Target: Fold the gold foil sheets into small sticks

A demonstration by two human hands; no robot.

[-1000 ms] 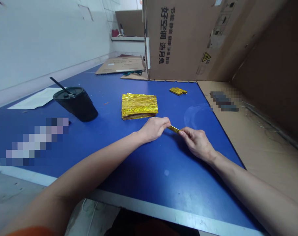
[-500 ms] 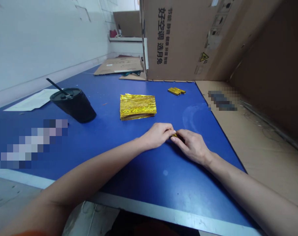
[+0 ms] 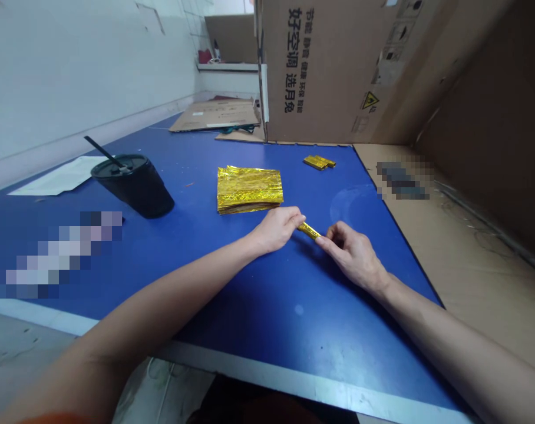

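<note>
Two bare hands reach out over a blue table (image 3: 258,318), with one thin, shiny gold strip (image 3: 310,230) between them. The left hand (image 3: 277,228) pinches the far end of the strip with its thumb and fingers. The right hand (image 3: 356,253) has its thumb tip at the near end, and its fingers are curled, but I cannot tell if they squeeze the strip too. A pile of flat gold sheets (image 3: 250,189) lies on the table just past the left hand. Farther back, some small gold pieces (image 3: 319,162) lie close together, near a big brown box (image 3: 329,70). Over on the left, a dark cup (image 3: 137,187) with a black straw (image 3: 102,151) sits near a white paper (image 3: 55,176)
</note>
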